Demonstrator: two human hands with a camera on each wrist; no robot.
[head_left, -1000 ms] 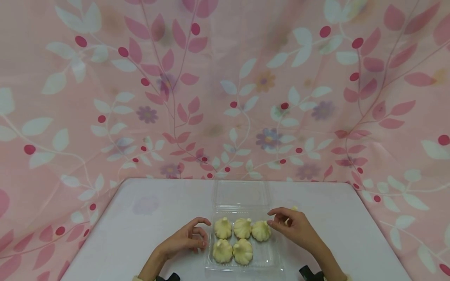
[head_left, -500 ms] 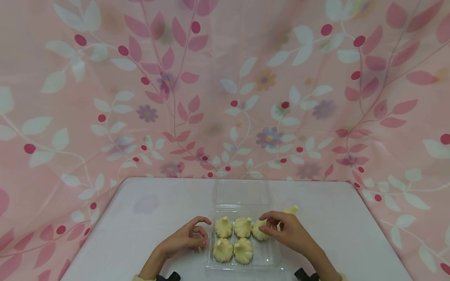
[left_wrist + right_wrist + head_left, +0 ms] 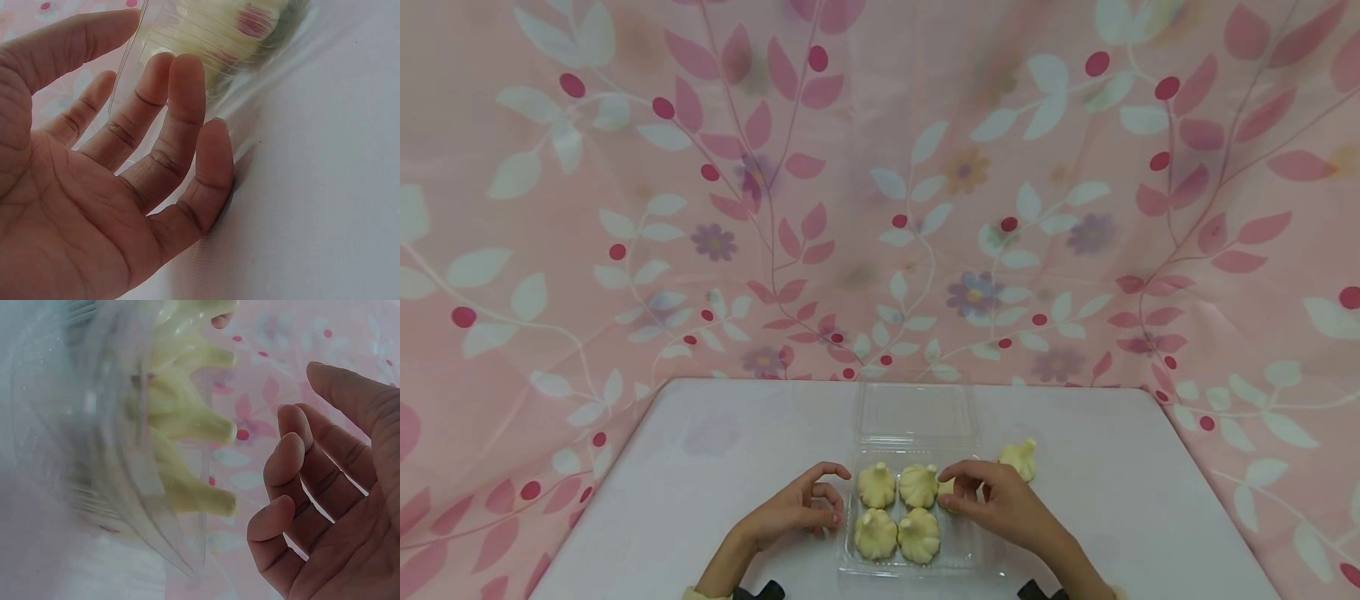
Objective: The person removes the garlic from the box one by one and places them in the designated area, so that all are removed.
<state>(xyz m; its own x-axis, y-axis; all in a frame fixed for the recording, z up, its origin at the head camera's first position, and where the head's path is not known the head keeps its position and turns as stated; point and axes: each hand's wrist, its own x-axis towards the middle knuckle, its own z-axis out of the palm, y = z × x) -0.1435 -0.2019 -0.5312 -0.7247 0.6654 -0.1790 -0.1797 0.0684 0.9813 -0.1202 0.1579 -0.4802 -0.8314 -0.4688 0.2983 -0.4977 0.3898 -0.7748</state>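
A clear plastic clamshell box [image 3: 961, 550] holds several pale garlic bulbs, among them a front-row bulb [image 3: 919, 536] and a back-left bulb [image 3: 876, 486]. My right hand [image 3: 1003, 498] hovers over the box's right side, partly hiding the back-right bulb [image 3: 947, 485]. In the right wrist view its fingers [image 3: 286, 459] are loosely bent, with nothing between them, apart from the bulbs. My left hand [image 3: 797, 507] lies beside the box's left wall, fingers relaxed and holding nothing. Whether its fingertips [image 3: 187, 78] touch the plastic, I cannot tell.
Another garlic bulb [image 3: 1019, 461] lies on the white table [image 3: 737, 433] outside the box, behind my right hand. The box's transparent lid [image 3: 917, 412] is folded back, away from me. A pink floral cloth [image 3: 850, 275] hangs behind the table.
My right hand has moved left, from the box's right edge to over the back-right bulb, uncovering the loose bulb behind it. My left hand has stayed in place.
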